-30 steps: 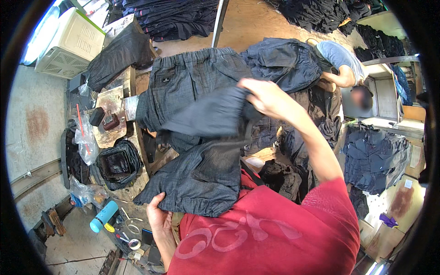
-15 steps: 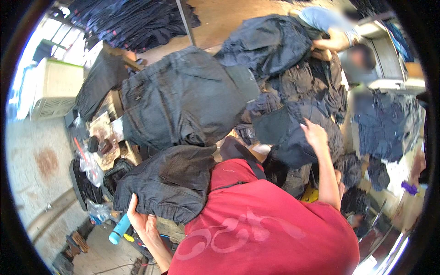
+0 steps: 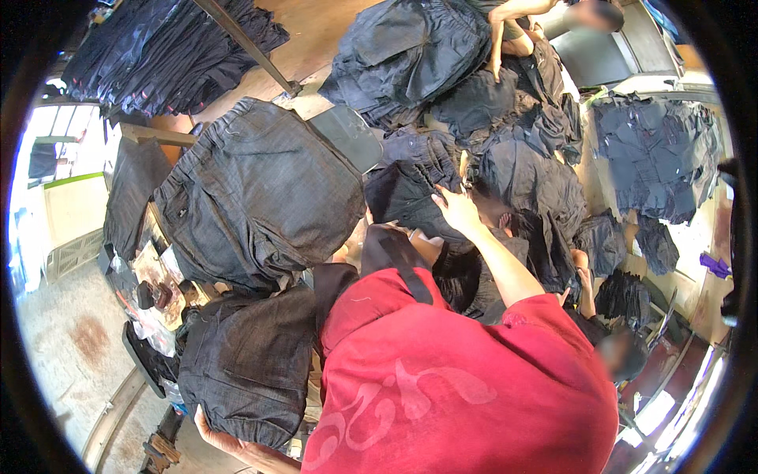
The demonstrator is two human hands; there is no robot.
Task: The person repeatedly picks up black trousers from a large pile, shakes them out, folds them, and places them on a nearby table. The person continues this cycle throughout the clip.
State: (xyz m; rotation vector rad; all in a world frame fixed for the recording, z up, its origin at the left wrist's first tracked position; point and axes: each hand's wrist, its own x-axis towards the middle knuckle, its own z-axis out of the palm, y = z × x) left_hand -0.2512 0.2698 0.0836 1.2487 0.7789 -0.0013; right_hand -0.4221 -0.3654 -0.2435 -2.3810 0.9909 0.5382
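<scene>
My left hand (image 3: 209, 426) grips the lower edge of a dark garment (image 3: 253, 359) that hangs bunched at my left side. Most of its fingers are hidden under the cloth. Out in front, my right hand (image 3: 459, 212) has its fingers on the edge of a black cloth piece (image 3: 407, 197), pinching it. That piece lies over other dark clothes. Left of it, large dark trousers with a gathered waist (image 3: 260, 189) are spread over a grey board (image 3: 347, 136).
Dark garments (image 3: 529, 174) are heaped ahead, where a co-worker's arm (image 3: 505, 31) reaches in. Another person's hand (image 3: 582, 272) is at right. A metal post (image 3: 245, 43) stands before a stack of dark clothes (image 3: 174, 59). More dark pieces (image 3: 651, 150) lie far right.
My right hand has moved left, and the black cloth piece has come along with it. My left hand is lower, still on its garment. The whole view has shifted.
</scene>
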